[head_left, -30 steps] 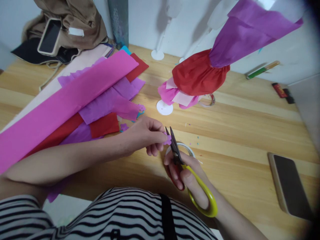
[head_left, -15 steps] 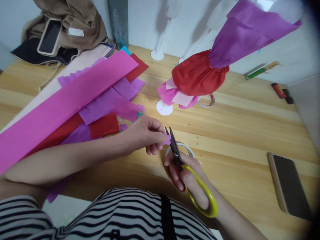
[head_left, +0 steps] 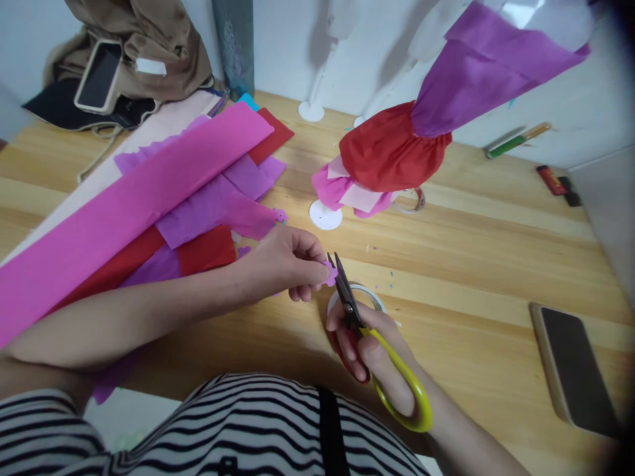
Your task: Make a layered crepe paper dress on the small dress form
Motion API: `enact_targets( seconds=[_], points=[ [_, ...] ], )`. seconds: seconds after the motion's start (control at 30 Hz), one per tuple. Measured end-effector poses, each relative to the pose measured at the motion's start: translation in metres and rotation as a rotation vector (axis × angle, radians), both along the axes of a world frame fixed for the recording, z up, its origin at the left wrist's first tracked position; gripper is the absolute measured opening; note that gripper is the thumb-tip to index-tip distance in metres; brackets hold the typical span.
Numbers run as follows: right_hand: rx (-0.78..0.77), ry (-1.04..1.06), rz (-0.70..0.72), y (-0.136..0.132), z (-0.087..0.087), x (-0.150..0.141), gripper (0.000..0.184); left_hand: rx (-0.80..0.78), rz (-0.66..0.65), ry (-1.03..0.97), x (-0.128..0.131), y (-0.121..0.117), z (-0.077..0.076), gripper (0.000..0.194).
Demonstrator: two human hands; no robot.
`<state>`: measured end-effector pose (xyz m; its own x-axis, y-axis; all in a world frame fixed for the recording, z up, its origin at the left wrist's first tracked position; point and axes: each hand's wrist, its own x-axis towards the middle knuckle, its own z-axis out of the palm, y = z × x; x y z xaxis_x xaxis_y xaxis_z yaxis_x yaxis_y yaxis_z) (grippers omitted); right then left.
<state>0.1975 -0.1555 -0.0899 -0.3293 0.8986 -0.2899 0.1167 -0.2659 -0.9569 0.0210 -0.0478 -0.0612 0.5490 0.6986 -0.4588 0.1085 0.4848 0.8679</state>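
Observation:
Between the thumb and fingers of my left hand (head_left: 292, 264) is a small purple paper cutout (head_left: 331, 274) with a scalloped edge. My right hand (head_left: 381, 357) grips a pair of scissors (head_left: 353, 314) with yellow and red handles. The dark blades stand slightly apart, their tips pointing away from me beside the cutout's right edge. Behind the scissors a roll of tape (head_left: 373, 295) lies on the wooden table (head_left: 476, 277), partly hidden by my right hand. Small purple paper flowers (head_left: 280, 215) lie just beyond my left wrist.
Pink (head_left: 133, 192), red and purple paper sheets are piled on the left. A doll-like figure in a red skirt (head_left: 391, 149) and purple top stands on a white base (head_left: 325, 215). A phone (head_left: 573, 370) lies at right; a brown bag (head_left: 163, 46) sits back left.
The purple cutout has turned slightly in my left fingers, and the blades remain beside it. Otherwise the hands keep nearly the same place; the view has shifted a little.

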Motion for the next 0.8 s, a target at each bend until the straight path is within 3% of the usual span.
enact_targets(
  seconds=[0.57,0.8],
  points=[
    [-0.021,0.011,-0.001,0.0,0.0,-0.001,0.057,-0.005,0.026,-0.039,-0.002,0.005,-0.004,0.017],
    [-0.002,-0.022,-0.043,0.0,-0.002,-0.001,0.062,-0.094,0.025,-0.137,-0.005,0.005,-0.012,0.043]
  ],
)
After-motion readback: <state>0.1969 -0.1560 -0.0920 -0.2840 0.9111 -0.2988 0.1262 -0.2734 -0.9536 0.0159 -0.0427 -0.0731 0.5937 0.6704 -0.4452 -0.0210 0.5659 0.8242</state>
